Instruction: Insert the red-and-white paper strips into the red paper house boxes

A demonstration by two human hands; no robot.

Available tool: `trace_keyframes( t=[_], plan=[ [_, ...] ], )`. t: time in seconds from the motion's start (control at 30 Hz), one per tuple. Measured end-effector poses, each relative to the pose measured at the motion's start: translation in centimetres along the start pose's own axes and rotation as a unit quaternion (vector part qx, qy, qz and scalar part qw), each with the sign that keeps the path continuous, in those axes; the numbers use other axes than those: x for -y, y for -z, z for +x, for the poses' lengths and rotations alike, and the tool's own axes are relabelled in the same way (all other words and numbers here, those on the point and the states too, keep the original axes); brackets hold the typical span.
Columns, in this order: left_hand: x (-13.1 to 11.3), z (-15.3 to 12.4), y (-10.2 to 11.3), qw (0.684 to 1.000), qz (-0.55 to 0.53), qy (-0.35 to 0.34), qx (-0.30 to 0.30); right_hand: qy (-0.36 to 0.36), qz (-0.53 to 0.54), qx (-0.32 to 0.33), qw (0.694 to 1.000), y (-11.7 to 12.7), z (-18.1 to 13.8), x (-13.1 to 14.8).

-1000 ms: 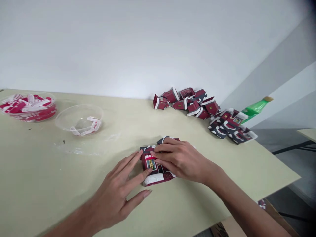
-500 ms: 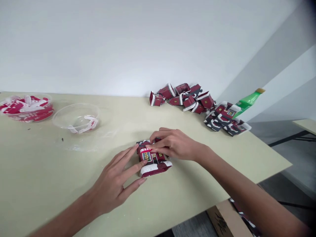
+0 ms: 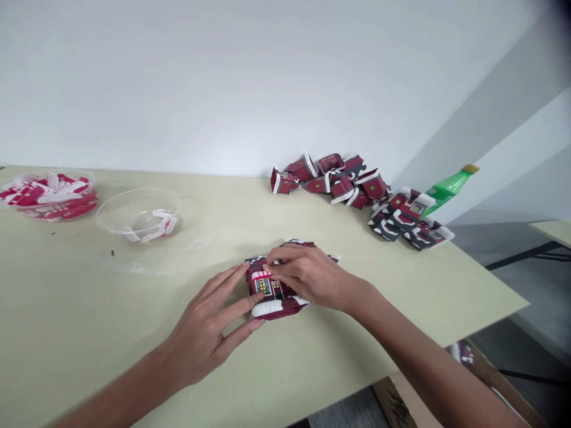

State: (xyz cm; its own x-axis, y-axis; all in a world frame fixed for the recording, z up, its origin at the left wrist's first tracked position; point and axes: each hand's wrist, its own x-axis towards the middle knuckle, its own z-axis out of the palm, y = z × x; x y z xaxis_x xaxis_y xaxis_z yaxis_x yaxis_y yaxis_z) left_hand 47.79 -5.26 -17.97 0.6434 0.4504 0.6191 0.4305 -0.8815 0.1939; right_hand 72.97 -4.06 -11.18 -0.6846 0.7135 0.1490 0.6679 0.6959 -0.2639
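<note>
A flat dark-red paper house cut-out [image 3: 273, 296] with white snow trim and yellow windows lies on the pale green table [image 3: 66, 309]. My left hand [image 3: 212, 330] rests beside it, fingers stretched out, fingertips touching its left edge. My right hand [image 3: 307, 274] lies over its upper right part, fingers curled and pressing on the paper near a red and white strip.
A heap of folded red paper houses [image 3: 357, 190] lies at the back right by a green bottle [image 3: 448, 187]. Two clear plastic bowls stand at the left: one [image 3: 138, 214] holding a few white strips, one [image 3: 49, 193] full of red and white pieces.
My right hand has shifted slightly over the cut-out, fingers now pressing lower on it. The left hand stays at its left edge. The view has moved a little.
</note>
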Motion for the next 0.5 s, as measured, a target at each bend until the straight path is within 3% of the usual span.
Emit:
trace_keyframes(
  t=[0.2,0.33,0.43,0.5],
  plan=[
    [-0.7,1.3,-0.5,0.999,0.011,-0.017,-0.033,-0.006,-0.028,-0.007,1.000,0.7,0.1,-0.1],
    [-0.4,1.7,-0.9,0.996,0.020,-0.064,-0.058,-0.018,0.033,-0.102,0.994,1.3,-0.9,-1.1],
    [1.8,-0.5,1.0,0.995,0.052,-0.070,-0.038,-0.115,0.041,-0.141,0.982,1.3,-2.9,-2.3],
    [3.8,-3.1,3.9,0.996,0.079,-0.034,-0.028,-0.172,0.043,-0.117,0.977,1.2,-4.4,-3.0]
  ],
)
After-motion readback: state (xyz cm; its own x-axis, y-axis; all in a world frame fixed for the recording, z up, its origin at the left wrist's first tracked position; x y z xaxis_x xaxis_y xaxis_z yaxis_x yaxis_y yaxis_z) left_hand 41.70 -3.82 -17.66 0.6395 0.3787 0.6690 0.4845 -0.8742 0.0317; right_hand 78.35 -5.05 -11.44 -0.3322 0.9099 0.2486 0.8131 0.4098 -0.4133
